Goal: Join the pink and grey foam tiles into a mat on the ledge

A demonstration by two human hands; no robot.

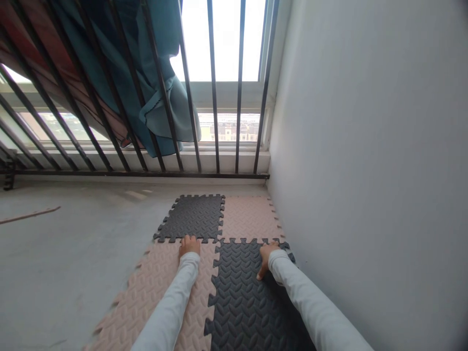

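Foam puzzle mats with a raised tread pattern lie on the floor in a block of alternating colours. My left hand (189,244) rests palm down on the near pink mat (161,278), its fingertips at the seam with the far black mat (193,217). My right hand (268,255) is on the near black mat (248,312), close to its far right corner, with the thumb spread away from the fingers. Ahead of it lies the far pink mat (251,218), along the seam. Neither hand has a mat lifted. Sleeves cover both wrists.
A white wall (373,161) rises close on the right. Dark metal railing bars (214,97) stand across the front before a window (234,39). Blue cloth (164,97) and red cloth (47,73) hang there. A thin brown strip (31,215) lies on the grey floor (66,273).
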